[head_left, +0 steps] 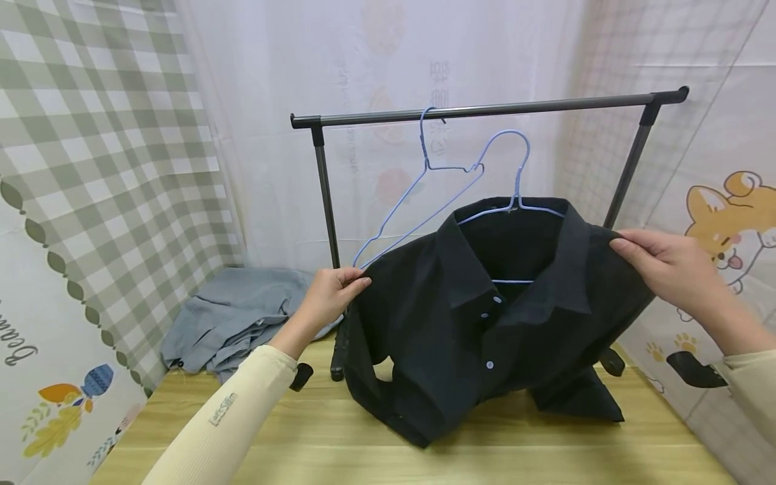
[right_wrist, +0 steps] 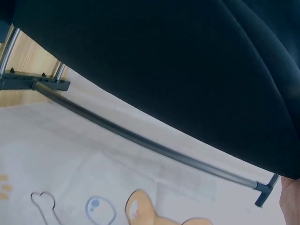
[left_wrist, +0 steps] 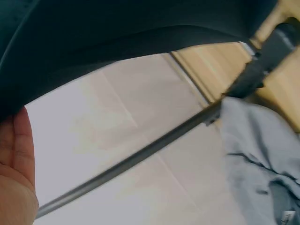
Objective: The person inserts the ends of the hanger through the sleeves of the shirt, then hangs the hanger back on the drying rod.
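A black button-up shirt (head_left: 436,323) hangs spread between my two hands in the head view, its collar facing me. Inside its neck is a blue wire hanger (head_left: 519,185), the hook standing above the collar and apart from the rail. My left hand (head_left: 330,293) pinches the shirt's shoulder on the left between thumb and fingers. On the other side my right hand (head_left: 682,269) pinches the opposite shoulder. Dark cloth fills the top of both wrist views, where only part of the left hand (left_wrist: 16,159) and an edge of the right hand (right_wrist: 291,199) show.
Behind the shirt stands a black clothes rack (head_left: 376,118) on a wooden table (head_left: 291,438). A second blue hanger (head_left: 388,219) hooks over its rail at the left. Crumpled grey-blue clothing (head_left: 242,313) lies at the back left. Printed curtains (head_left: 109,135) enclose the sides.
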Available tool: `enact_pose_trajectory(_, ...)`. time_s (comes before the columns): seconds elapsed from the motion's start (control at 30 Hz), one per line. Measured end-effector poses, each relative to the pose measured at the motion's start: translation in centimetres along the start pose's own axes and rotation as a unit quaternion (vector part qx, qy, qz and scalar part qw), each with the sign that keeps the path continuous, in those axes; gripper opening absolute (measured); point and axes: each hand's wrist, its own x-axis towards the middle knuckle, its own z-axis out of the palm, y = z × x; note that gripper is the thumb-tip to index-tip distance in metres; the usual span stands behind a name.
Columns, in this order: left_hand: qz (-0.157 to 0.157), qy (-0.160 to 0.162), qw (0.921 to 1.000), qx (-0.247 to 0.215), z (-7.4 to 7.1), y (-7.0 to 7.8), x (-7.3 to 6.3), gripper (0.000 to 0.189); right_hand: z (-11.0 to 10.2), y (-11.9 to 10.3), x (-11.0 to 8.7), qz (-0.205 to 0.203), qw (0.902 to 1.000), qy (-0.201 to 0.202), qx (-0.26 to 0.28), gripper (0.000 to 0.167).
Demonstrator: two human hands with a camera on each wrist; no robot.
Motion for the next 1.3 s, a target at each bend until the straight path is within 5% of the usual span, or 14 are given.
enact_pose_trajectory(0.3,-0.065,-0.023,0.9975,-0.012,-0.1,-2.9,-0.8,0.024,-1.6,1.6,-0.9,0.026,0.9996,-0.002,-0.007,0.026)
enact_pose_trajectory(0.43,-0.093,-0.008,0.9956,-0.01,-0.3,-4.0,-0.3,0.025,-2.4,2.4,-1.3,0.06,0.9981,-0.01,-0.004,0.029)
enact_pose_trajectory(0.8,-0.158,0.101,0.9787,0.083,-2.0,-5.1,2.5,0.038,-4.3,3.0,-1.3,0.088,0.9945,0.006,-0.058,0.033)
enact_pose_trajectory(1.0,-0.2,0.111,0.9689,0.095,-2.3,-5.3,4.4,0.051,-4.5,3.1,-1.3,0.094,0.9936,0.003,-0.063,0.034)
enact_pose_trajectory(1.3,-0.231,0.111,0.9643,0.066,-1.3,-6.2,5.9,0.059,-4.5,3.3,-1.0,0.108,0.9911,-0.012,-0.077,0.038)
